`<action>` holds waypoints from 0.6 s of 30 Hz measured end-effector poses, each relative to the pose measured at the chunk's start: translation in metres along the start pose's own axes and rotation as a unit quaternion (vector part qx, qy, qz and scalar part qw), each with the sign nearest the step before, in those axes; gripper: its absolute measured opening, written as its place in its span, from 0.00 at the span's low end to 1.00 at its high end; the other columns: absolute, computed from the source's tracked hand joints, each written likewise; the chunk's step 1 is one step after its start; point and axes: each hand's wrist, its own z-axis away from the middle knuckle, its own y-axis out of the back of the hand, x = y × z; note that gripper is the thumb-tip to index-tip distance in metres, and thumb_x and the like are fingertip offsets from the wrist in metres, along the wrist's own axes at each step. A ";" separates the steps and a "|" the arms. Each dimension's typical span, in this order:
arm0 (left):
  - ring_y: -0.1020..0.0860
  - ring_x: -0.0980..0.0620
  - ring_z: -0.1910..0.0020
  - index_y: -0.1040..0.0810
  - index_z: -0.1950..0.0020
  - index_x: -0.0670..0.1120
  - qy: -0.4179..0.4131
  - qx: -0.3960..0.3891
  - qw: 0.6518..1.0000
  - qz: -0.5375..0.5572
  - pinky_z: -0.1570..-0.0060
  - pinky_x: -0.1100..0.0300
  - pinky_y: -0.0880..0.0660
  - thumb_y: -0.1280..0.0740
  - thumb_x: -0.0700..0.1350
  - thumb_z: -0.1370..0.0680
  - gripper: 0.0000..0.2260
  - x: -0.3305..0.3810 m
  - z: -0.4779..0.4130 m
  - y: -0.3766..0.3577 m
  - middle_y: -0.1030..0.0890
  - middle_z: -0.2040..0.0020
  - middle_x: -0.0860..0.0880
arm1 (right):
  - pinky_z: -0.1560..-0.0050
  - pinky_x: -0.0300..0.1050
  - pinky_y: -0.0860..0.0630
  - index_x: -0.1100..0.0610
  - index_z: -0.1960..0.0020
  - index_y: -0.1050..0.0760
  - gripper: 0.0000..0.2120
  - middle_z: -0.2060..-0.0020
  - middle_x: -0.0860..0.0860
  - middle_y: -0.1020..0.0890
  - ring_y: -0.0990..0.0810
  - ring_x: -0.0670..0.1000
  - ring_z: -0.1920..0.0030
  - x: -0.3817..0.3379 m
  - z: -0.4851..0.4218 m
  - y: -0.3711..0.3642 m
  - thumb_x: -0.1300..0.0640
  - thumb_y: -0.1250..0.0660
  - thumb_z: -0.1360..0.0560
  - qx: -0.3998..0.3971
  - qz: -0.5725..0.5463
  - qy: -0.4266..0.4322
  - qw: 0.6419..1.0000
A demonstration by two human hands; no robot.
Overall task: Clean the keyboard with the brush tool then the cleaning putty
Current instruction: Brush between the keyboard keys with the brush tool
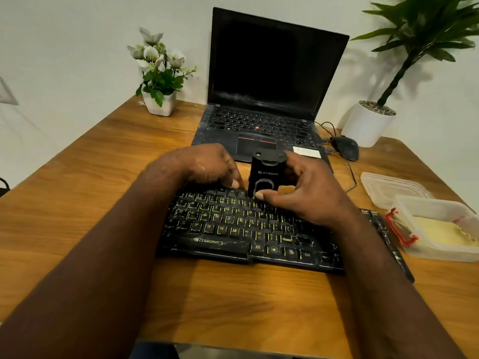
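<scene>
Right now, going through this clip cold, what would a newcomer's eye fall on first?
The two hands in the middle: the right hand grips a black brush tool upright over the top rows of the yellow-lettered black keyboard, while the left hand rests on its far edge. Behind them stands an open laptop with a dark screen, and an open plastic tub with yellowish contents sits to the keyboard's right.
</scene>
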 end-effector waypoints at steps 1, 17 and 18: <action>0.22 0.54 0.63 0.12 0.54 0.45 0.002 -0.001 1.000 0.003 0.56 0.55 0.26 0.28 0.37 0.22 0.06 0.000 0.000 0.000 0.14 0.63 0.52 | 0.46 0.38 0.18 0.48 0.33 0.24 0.29 0.45 0.42 0.16 0.16 0.40 0.45 0.001 0.000 0.002 0.58 0.19 0.31 -0.005 0.013 -0.001 1.000; 0.24 0.45 0.59 0.11 0.53 0.46 0.013 -0.030 0.999 0.029 0.59 0.53 0.28 0.28 0.40 0.21 0.05 -0.004 -0.001 0.002 0.14 0.60 0.45 | 0.45 0.47 0.17 0.44 0.37 0.22 0.26 0.49 0.45 0.13 0.14 0.43 0.48 0.015 0.010 0.041 0.57 0.18 0.32 -0.004 -0.001 -0.058 0.998; 0.24 0.45 0.60 0.11 0.53 0.46 0.014 -0.030 0.999 0.028 0.59 0.53 0.28 0.28 0.40 0.21 0.05 -0.004 -0.002 0.002 0.14 0.61 0.46 | 0.47 0.46 0.16 0.44 0.38 0.22 0.26 0.50 0.45 0.13 0.14 0.43 0.49 0.015 0.012 0.045 0.56 0.18 0.33 0.000 -0.008 -0.064 0.998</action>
